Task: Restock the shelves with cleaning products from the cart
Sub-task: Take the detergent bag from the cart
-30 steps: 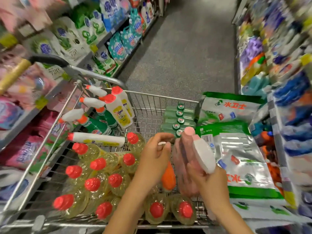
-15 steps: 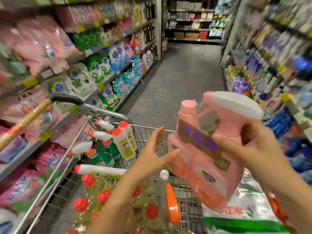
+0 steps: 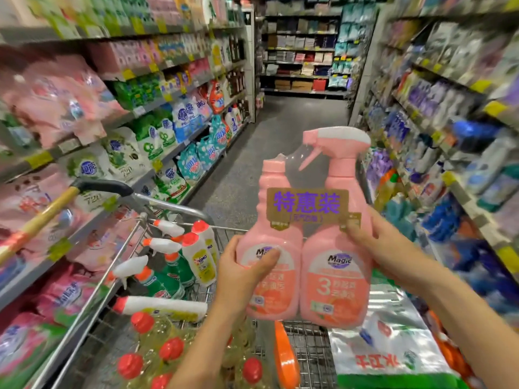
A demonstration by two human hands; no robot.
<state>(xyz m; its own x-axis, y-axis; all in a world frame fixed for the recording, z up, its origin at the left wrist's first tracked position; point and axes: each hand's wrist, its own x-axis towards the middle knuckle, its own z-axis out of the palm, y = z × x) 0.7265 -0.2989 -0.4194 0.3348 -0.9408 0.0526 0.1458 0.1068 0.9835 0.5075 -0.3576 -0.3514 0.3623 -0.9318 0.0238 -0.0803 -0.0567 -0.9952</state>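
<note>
Your left hand [image 3: 241, 272] and right hand [image 3: 384, 248] fingers close around the pink twin-pack [image 3: 306, 248], held upright between them above the cart [image 3: 134, 240].

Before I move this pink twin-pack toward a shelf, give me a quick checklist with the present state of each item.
1. Both hands on the pack: ok. The left hand grips the refill bottle, the right hand the spray bottle.
2. Pack upright, labels facing you: ok.
3. Cardboard band joining the two bottles: ok, in place.
4. Pack lifted free of the cart: ok, it is held above the wire basket.
5. Aisle floor ahead free of obstacles: ok as far as visible.
6. Matching pink sprays or an open slot on either shelf: cannot tell, shelves are blurred.
</note>
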